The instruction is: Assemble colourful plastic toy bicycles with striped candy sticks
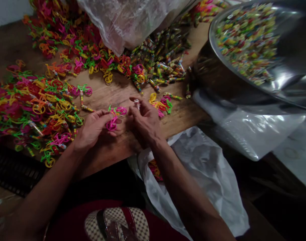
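Observation:
My left hand [91,129] pinches a pink and green plastic toy bicycle [112,124] between thumb and fingers, just above the wooden table. A short way to the right, my right hand [147,121] is closed on a small tube in a printed wrapper [136,103], whose end shows above the thumb. The two hands are apart. Right of my right hand lies a little group of yellow, red, pink and green plastic toys [165,104]. Left of my left hand, a toy with a wrapped tube attached [81,97] rests on the wood.
A heap of toys with tubes [37,107] covers the table's left side. Loose plastic toys [74,40] and wrapped tubes [163,63] pile up behind, below a clear plastic bag [132,23]. A metal basin [205,53] holds small colourful pieces. A white bag [198,160] hangs at the front edge.

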The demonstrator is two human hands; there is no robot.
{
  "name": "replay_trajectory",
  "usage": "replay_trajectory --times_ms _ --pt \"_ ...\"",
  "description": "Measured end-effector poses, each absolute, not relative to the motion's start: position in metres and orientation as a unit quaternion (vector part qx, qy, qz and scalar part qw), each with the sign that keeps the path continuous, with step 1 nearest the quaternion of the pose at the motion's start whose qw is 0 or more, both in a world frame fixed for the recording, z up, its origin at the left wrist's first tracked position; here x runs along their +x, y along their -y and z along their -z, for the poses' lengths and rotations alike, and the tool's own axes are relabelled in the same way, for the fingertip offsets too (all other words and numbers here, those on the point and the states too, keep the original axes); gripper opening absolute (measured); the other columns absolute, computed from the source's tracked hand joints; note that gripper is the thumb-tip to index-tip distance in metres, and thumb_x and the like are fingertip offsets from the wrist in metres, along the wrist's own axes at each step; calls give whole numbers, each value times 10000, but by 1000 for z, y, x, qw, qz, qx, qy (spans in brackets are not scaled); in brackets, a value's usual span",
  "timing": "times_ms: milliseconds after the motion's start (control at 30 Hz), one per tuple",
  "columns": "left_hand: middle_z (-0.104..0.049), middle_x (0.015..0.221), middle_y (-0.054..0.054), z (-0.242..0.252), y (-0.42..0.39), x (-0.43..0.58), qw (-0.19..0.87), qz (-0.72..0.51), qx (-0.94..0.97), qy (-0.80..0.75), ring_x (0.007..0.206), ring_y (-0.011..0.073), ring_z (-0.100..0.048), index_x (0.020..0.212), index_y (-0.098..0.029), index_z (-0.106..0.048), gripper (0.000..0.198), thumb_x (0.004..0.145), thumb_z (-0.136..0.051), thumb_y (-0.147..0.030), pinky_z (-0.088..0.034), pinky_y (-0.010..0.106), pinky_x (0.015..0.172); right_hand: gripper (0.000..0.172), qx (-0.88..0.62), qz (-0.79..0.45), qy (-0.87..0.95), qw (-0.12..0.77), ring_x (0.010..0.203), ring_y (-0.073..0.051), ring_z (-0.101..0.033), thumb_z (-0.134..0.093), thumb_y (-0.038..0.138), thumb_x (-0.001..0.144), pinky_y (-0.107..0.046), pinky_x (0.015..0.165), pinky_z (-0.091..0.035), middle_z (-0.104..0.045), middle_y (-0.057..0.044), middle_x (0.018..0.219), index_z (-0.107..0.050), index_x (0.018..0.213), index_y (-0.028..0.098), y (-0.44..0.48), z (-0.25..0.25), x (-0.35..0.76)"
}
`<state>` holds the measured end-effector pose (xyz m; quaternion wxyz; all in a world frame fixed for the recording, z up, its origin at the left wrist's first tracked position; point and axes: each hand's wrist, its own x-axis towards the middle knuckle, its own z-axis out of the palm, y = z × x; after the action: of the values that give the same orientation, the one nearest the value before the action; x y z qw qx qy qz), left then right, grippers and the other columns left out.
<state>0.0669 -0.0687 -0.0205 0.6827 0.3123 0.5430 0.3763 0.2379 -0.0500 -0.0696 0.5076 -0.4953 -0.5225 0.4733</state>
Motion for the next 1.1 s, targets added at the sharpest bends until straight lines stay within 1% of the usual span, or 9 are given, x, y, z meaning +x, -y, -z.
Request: replay_trajectory --times_ms 67,167,233,367,533,667,833,1000,1100 --pt "-732 763 50 20 70 69 657 -389 317 -563 537 143 -673 895 -134 -605 134 819 -705 -182 -563 243 470 332 -503 -451 511 532 526 -81 -411 -621 516 877 -233 479 -352 -523 42 691 -660 1004 212 54 66 238" --pt "-725 742 44 21 71 71 663 -378 326 -557 547 154 -677 906 -126 -629 90 841 -667 -176 -564 254 469 293 -483 -458 544 511 588 -96 -473 -649 493 861 -242 541 -393 -555 30 687 -675 848 201 59 60 236" --pt "-715 718 34 22 71 72 658 -381 337 -555 549 152 -676 888 -125 -635 76 842 -661 -178 -566 253 475 242 -474 -441 576 499 633 -105 -512 -667 434 851 -246 589 -413 -588 24 697 -671 801 196 61 60 234" --pt "-731 750 38 25 73 69 657 -391 339 -548 524 139 -668 877 -132 -614 102 832 -679 -196 -547 235 458 145 -478 -406 592 507 666 -116 -541 -628 322 860 -251 627 -428 -619 16 718 -665 793 198 62 66 231" --pt "-727 748 49 25 72 64 709 -356 337 -507 511 151 -671 884 -130 -614 153 796 -711 -208 -502 210 410 141 -510 -385 593 491 593 -104 -461 -612 332 876 -240 534 -350 -586 24 710 -668 815 218 63 67 232" --pt "-705 713 27 26 71 69 684 -349 356 -533 516 131 -658 872 -131 -622 84 822 -675 -174 -510 202 422 132 -510 -349 610 497 672 -125 -517 -593 310 883 -252 608 -406 -587 18 722 -643 802 219 64 65 229" --pt "-689 684 -3 30 72 73 644 -381 374 -549 538 131 -670 887 -144 -613 125 826 -712 -189 -551 215 479 175 -537 -370 570 500 654 -121 -505 -605 351 870 -243 580 -399 -575 19 687 -632 761 217 67 67 223" --pt "-738 759 39 30 71 64 701 -359 346 -510 543 172 -693 1103 -122 -627 355 790 -768 -209 -545 238 442 290 -522 -494 496 488 584 -106 -471 -684 492 807 -245 508 -363 -629 3 732 -655 776 205 63 65 223" --pt "-752 793 68 29 70 58 722 -341 331 -503 586 184 -711 1144 -106 -654 351 814 -738 -192 -554 241 454 335 -500 -496 527 476 602 -110 -474 -657 533 829 -245 502 -343 -621 -2 740 -655 764 205 56 62 227"
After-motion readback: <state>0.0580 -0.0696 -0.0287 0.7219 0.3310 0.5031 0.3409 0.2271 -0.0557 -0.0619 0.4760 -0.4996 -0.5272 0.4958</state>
